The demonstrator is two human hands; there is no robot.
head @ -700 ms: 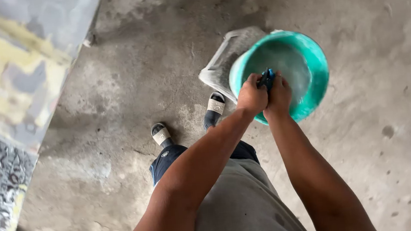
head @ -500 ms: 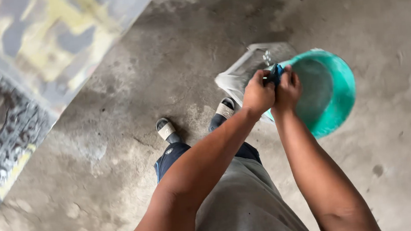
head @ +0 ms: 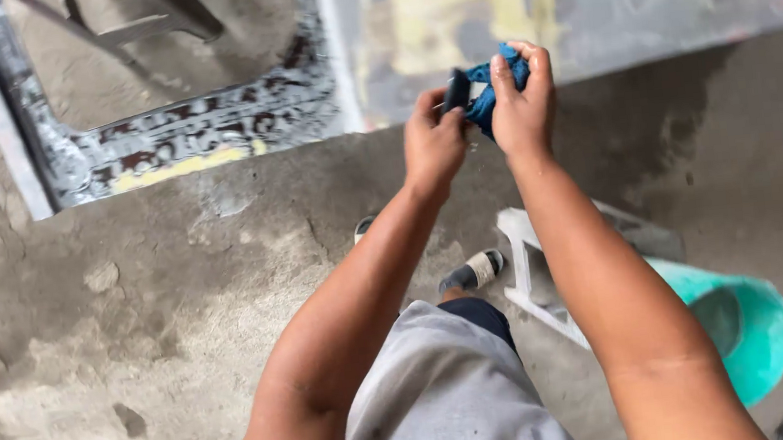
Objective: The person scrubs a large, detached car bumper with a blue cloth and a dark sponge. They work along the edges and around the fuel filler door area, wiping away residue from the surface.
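Both hands pinch the blue cloth [head: 492, 86] at twelve o'clock: your left hand [head: 434, 141] grips its near end, your right hand [head: 524, 102] wraps the bunched far end (equally close), above the concrete floor [head: 179, 298].

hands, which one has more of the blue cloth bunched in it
The right hand: the blue cloth is bunched under its fingers. The left hand only pinches the cloth's dark end.

One head-worn camera looks steeply down (close over both forearms) at the concrete floor [head: 133, 321].
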